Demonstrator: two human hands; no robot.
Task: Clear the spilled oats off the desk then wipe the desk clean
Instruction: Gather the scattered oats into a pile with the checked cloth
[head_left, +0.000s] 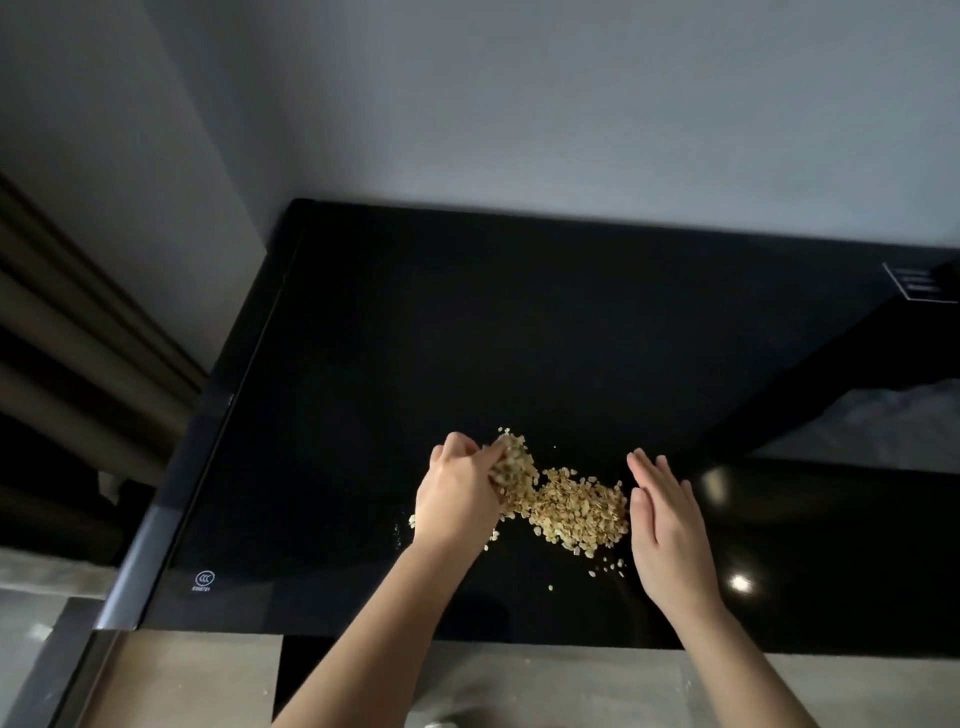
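A pile of pale spilled oats (576, 514) lies on the glossy black desk (467, 338), near its front edge. My left hand (457, 499) is curled against the left side of the pile, its fingers in the oats with blurred flakes at the fingertips. My right hand (665, 519) stands on its edge, flat with fingers straight, touching the right side of the pile. A few loose flakes (605, 569) lie scattered in front of the pile and to the left of my left wrist.
The desk's back edge meets a grey wall (519, 104). A metal strip (140, 561) runs along the desk's left edge, with dark slats beyond it. A small vent-like panel (914, 283) sits at the far right. Grey floor shows below the front edge.
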